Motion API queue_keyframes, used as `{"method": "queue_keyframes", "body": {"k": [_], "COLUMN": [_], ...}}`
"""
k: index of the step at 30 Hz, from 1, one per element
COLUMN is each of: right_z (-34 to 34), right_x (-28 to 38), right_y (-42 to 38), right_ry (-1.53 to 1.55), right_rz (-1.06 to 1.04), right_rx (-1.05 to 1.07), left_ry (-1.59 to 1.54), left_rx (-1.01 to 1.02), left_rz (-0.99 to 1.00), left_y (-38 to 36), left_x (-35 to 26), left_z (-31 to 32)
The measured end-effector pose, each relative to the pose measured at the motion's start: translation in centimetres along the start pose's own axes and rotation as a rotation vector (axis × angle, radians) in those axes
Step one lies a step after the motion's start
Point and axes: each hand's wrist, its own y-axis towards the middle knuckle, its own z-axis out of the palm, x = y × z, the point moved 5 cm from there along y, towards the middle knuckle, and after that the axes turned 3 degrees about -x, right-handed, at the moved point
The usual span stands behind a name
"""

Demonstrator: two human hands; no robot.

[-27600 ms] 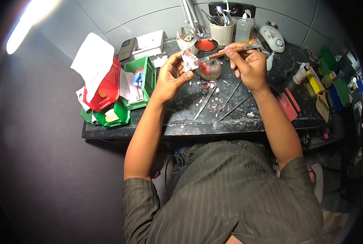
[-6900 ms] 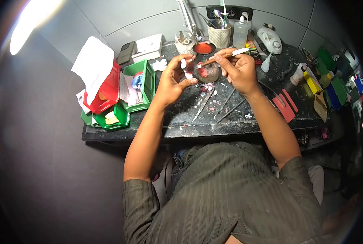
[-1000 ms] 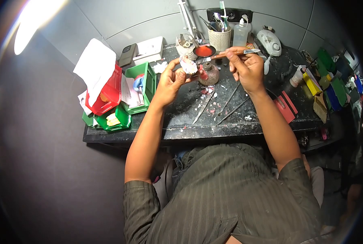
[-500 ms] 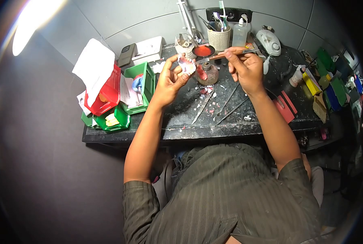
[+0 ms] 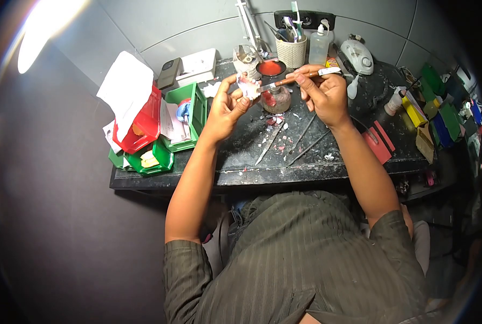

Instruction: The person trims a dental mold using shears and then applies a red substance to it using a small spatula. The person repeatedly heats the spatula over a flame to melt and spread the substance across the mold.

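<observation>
Left hand (image 5: pixel 226 105): fingers closed round a pink-and-white dental model (image 5: pixel 247 86), raised above the worktop (image 5: pixel 354 156)
Right hand (image 5: pixel 322 92): pinching a wooden-handled carving tool (image 5: pixel 295 79); tip touching the model
Room: bare strip along the near edge; green bins (image 5: pixel 184 116) crowd the left

Green bins (image 5: pixel 191 108), red-filled dish (image 5: pixel 270 68)

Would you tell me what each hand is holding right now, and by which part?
The left hand pinches a small pink-and-white dental piece by its edges. The right hand grips a wooden-handled tool around mid-handle, tip toward the piece.
</observation>
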Motion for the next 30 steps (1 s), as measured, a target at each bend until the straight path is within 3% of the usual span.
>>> {"method": "queue_keyframes", "body": {"k": [8, 14, 15, 19, 23, 25, 30], "right_z": [-0.2, -2.7, -2.7, -2.7, -2.0, -0.9, 0.0], "right_x": [-0.1, -1.0, -1.1, -0.3, 0.3, 0.3, 0.2], "right_y": [0.1, 1.4, 1.2, 1.0, 0.5, 0.3, 0.1], "right_ry": [-0.003, -0.217, -0.255, -0.131, -0.007, 0.011, -0.016], "right_rz": [-0.006, -0.034, 0.064, 0.004, 0.041, 0.054, 0.012], "right_rx": [-0.008, -0.278, -0.264, -0.325, -0.250, -0.069, 0.017], "left_ry": [0.029, -0.028, -0.030, -0.012, 0.015, 0.018, 0.029], "left_rx": [0.002, 0.002, 0.006, 0.017, 0.015, 0.020, 0.035], "left_rz": [-0.013, -0.030, -0.032, -0.019, -0.059, -0.088, -0.118], "left_y": [-0.1, 0.0, 0.1, 0.0, 0.0, -0.1, -0.2], "left_x": [0.0, 0.2, 0.2, -0.2, 0.0, 0.0, -0.3], "left_z": [0.0, -0.1, 0.0, 0.4, 0.0, 0.0, 0.0]}}
